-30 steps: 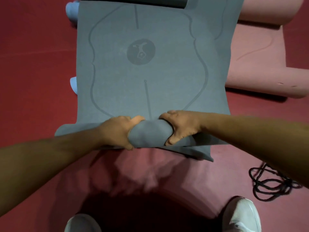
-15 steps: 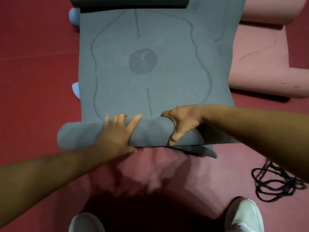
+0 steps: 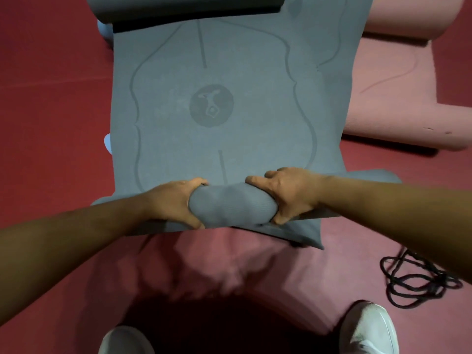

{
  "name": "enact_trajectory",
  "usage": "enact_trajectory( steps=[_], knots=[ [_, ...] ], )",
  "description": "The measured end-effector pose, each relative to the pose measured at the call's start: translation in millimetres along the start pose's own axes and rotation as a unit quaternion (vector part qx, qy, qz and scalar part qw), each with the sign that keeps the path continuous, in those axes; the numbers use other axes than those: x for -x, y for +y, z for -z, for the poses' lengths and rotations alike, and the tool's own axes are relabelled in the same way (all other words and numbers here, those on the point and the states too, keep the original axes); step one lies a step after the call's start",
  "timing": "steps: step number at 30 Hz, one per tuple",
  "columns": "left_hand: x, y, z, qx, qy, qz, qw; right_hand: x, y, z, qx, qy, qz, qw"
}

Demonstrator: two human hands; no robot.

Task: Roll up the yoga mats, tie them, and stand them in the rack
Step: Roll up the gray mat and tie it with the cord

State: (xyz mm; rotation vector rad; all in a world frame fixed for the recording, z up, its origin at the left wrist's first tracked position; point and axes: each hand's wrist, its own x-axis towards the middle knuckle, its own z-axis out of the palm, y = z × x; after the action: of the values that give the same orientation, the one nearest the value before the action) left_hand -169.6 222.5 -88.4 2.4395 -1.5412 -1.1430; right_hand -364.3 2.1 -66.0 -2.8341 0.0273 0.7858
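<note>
Grey yoga mat [image 3: 229,118]: lying flat on the red floor [image 3: 51,98], its near end curling into a thick roll [image 3: 232,208].
Left hand [image 3: 171,200]: gripping the roll's middle, fingers over and thumb under, likely to hold the coil tight.
Right hand [image 3: 288,192]: gripping alongside in the same way.
Black cord [image 3: 419,282]: lying at right, probably waiting for tying.

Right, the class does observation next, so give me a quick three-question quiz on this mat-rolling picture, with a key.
1. True or false: the left hand and the right hand both grip the rolled end of the grey mat.
2. Where does the black cord lie? A on the grey mat; B on the floor near the right shoe; C in the left hand.
3. What colour is the other mat, right of the grey one?
Key: 1 true; 2 B; 3 pink.
</note>
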Motion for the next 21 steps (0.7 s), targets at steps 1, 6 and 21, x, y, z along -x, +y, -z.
enact_trajectory(
  steps=[1, 6, 21],
  knots=[
    [2.0, -1.7, -3.4, -0.01, 0.009, -0.001, 1.0, -1.6, 3.3, 5.7, -0.054, -0.031, 0.003, 0.998],
    [26.5, -12.6, -48.9, -0.231, 0.159, -0.028, 0.96, -15.0, 14.7, 25.3, -0.271, -0.165, -0.008, 0.948],
    [-25.0, -22.2, -14.2, -0.037, -0.013, -0.013, 0.999, -10.4, 4.3, -28.6, 0.097, -0.025, -0.037, 0.994]
  ],
)
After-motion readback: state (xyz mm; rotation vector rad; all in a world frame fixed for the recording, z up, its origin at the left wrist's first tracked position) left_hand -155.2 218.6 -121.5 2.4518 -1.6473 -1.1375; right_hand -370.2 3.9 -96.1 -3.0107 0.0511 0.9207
